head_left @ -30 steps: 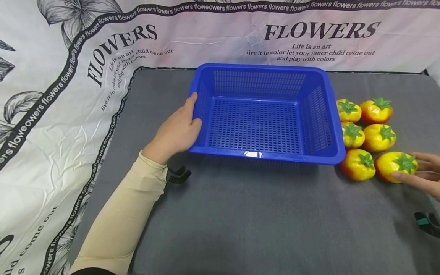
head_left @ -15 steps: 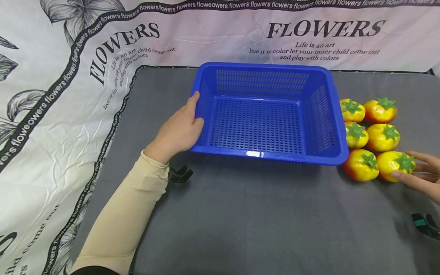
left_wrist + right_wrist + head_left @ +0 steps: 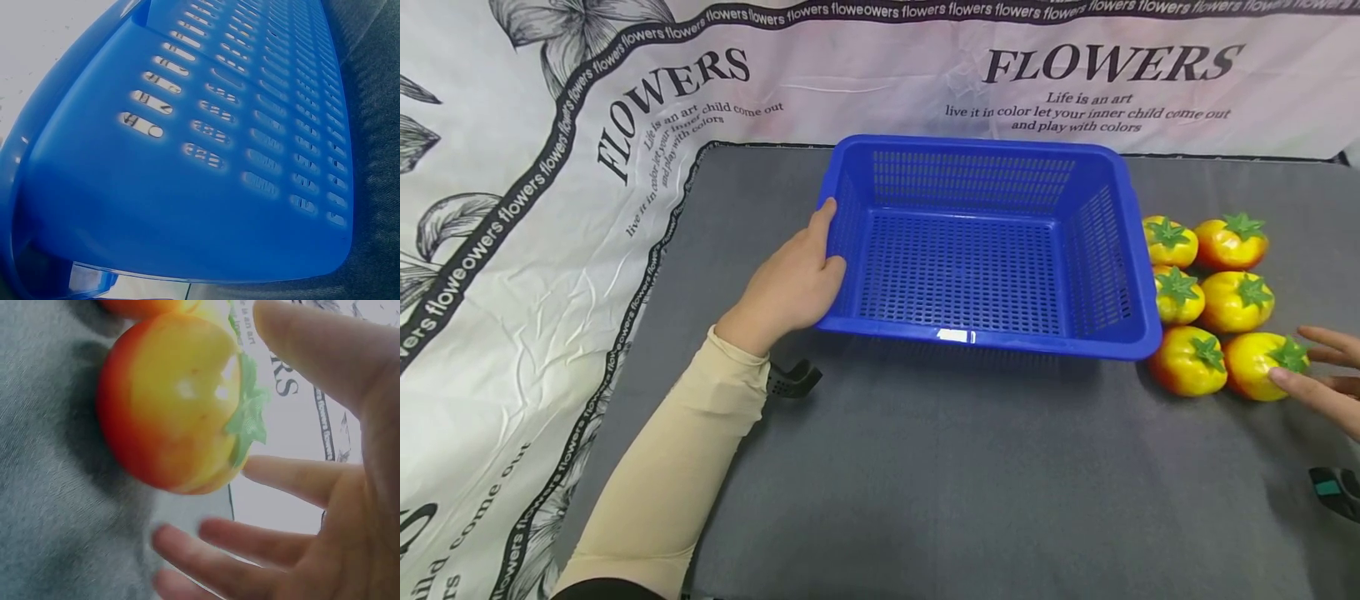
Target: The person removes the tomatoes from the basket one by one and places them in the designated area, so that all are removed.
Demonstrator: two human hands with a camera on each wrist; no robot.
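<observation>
My left hand [image 3: 793,283] grips the left rim of a blue plastic basket [image 3: 992,337], thumb on the rim; its other fingers are hidden. The slotted wall of the basket [image 3: 125,187] fills the left wrist view. Beside the basket's right side, several red-and-yellow toy tomatoes with green leaf tops stand in two columns. My right hand [image 3: 1333,379], partly out of the head view, is at the front right tomato [image 3: 1255,365]. In the right wrist view, the right hand's [image 3: 337,519] fingers spread loosely around this tomato [image 3: 175,406] without gripping it.
The other tomatoes, such as the back right one [image 3: 1228,243] and the front left one [image 3: 1186,362], sit close together by the basket. A grey tabletop [image 3: 925,467] lies beneath. White cloth printed with flowers [image 3: 887,83] borders the back and left.
The front right tomato has shifted slightly left against its neighbour. My right hand has since drawn back a little to the right, its fingers loosening. The left hand stays on the basket.
</observation>
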